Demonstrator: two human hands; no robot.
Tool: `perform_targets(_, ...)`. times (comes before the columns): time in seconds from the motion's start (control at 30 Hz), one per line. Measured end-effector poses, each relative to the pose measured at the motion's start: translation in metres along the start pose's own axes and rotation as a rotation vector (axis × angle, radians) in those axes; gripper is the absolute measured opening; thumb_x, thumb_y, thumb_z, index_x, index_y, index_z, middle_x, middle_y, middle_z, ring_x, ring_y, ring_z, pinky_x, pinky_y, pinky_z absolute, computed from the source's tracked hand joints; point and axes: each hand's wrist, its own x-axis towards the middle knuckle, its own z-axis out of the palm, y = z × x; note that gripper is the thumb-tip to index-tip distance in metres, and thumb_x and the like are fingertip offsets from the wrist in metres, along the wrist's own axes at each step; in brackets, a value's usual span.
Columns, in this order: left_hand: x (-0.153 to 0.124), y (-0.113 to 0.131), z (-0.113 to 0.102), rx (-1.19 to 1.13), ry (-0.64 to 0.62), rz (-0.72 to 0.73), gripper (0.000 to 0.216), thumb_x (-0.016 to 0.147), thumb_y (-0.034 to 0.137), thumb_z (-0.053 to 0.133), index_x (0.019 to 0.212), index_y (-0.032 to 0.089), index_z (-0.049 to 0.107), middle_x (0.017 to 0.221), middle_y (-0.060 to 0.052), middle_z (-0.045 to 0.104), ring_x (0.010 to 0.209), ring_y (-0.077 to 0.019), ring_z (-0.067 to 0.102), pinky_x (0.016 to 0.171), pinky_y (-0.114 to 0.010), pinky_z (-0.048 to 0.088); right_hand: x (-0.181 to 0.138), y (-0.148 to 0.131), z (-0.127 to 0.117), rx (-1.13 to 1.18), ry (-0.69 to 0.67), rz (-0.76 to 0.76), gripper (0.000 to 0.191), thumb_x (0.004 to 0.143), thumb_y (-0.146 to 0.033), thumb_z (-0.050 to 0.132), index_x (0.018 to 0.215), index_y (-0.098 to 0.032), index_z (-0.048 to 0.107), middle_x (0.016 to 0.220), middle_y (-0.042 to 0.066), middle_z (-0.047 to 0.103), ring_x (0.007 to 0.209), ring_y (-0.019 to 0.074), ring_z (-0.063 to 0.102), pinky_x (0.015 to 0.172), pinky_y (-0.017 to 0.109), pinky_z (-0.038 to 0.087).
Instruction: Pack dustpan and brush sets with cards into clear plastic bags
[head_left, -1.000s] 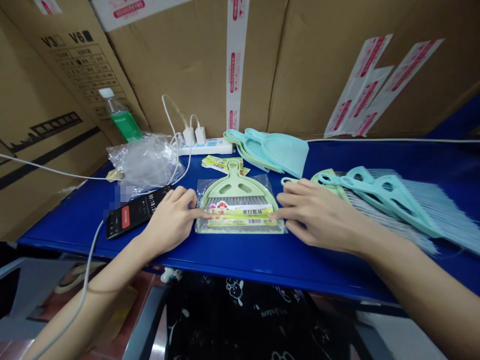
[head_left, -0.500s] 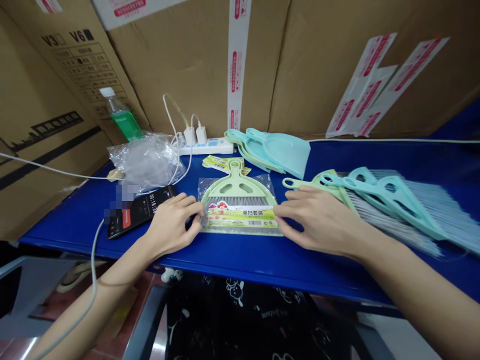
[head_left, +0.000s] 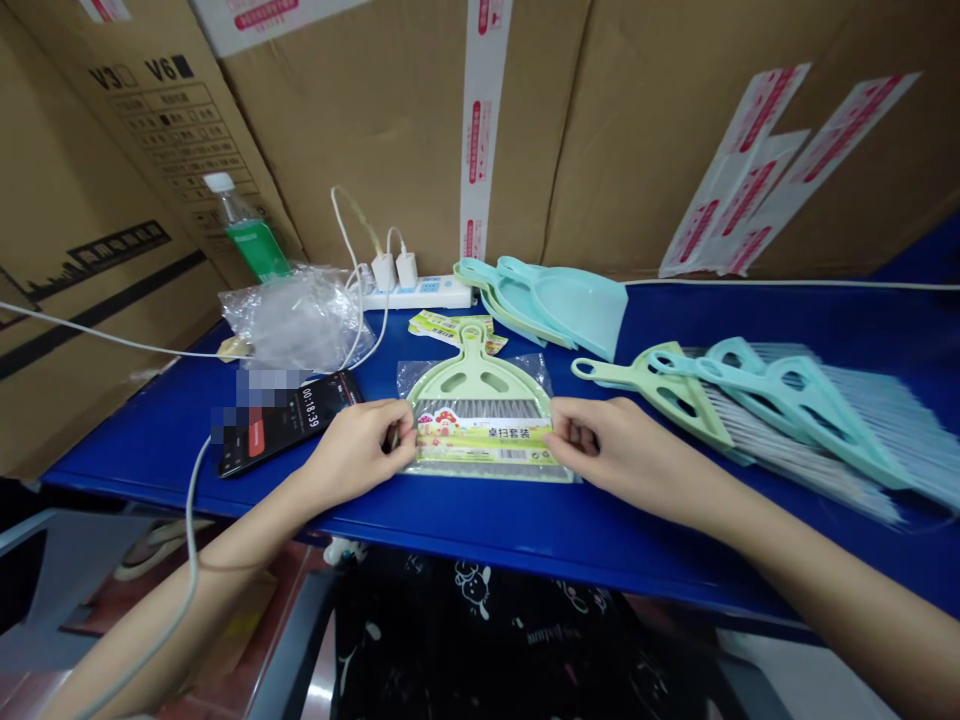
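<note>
Hanging below the near edge of the blue table (head_left: pixel 465 515), black cloth (head_left: pixel 450 640) shows white cartoon prints. Just in from that edge, near its middle, a green dustpan-and-brush set (head_left: pixel 474 378) lies flat in a clear bag (head_left: pixel 409 375), its handle pointing to the back edge and a printed label (head_left: pixel 484 440) across its bristles. The left hand (head_left: pixel 369 440) is curled narrow, thumb and fingers closed on the bag's left side; the right hand (head_left: pixel 611 450), also curled with a hollow in the palm, pinches its right side at the label's end. Beside the left hand, toward the table's front left corner, a phone (head_left: pixel 311 415) reads 00:18:39. Toward the table's right side, a green brush (head_left: pixel 667 385) and light-blue brushes (head_left: pixel 806 395) overlap, bristles to the right. Just beyond the set's handle lie loose labels (head_left: pixel 435 323). Along the back edge, from left to right, come a tilted bottle (head_left: pixel 256 248), crumpled clear plastic (head_left: pixel 300 318) a little nearer, a white power strip (head_left: pixel 435 292) with chargers plugged in, and stacked green and light-blue dustpans (head_left: pixel 581 305). Taped cardboard (head_left: pixel 600 140) rises behind.
</note>
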Motion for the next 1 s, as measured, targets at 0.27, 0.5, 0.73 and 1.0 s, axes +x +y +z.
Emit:
perform_targets(0.27,0.0014,-0.0004,-0.0010,-0.074,-0.040,-0.062,0.012,0.071,0.017,0.046,0.060,0.020,0.043,0.048,0.009,0.040,0.045,-0.0076,0.037,0.050,-0.019,0.028,-0.0007,0.0018,0.0046,-0.048,0.020,0.026,0.013,0.075,-0.021,0.045,0.066,-0.025,0.036,0.048,-0.007,0.042,0.043,0.0114,0.040,0.044,0.024,0.030)
perform_targets(0.5,0.0012,-0.0026,-0.0004,-0.069,-0.054,-0.051,0.009,0.071,0.018,0.043,0.063,0.021,0.039,0.051,0.008,0.039,0.047,-0.0081,0.037,0.050,-0.020,0.027,-0.0002,0.0025,0.0022,0.054,-0.011,-0.039,0.013,0.078,-0.018,0.040,0.075,-0.026,0.030,0.045,-0.010,0.037,0.040,0.0113,0.034,0.043,0.026,0.025)
perform_targets(0.73,0.0007,-0.0061,-0.0013,-0.096,-0.059,-0.006,0.006,0.079,0.021,0.041,0.076,0.023,0.037,0.054,0.010,0.037,0.047,-0.0087,0.038,0.051,-0.021,0.029,0.0006,0.0055,0.0035,0.085,-0.010,-0.050,0.012,0.077,-0.019,0.039,0.075,-0.026,0.030,0.046,-0.010,0.036,0.041,0.0114,0.032,0.045,0.026,0.026)
perform_targets(1.0,-0.0045,-0.0030,-0.0008,-0.070,-0.034,0.016,0.003,0.080,0.019,0.040,0.080,0.023,0.040,0.054,0.009,0.040,0.046,-0.0099,0.041,0.051,-0.022,0.030,0.0003,0.0019,-0.0013,0.012,-0.019,0.000,0.012,0.079,-0.019,0.040,0.077,-0.026,0.030,0.046,-0.010,0.040,0.041,0.0127,0.038,0.046,0.027,0.028)
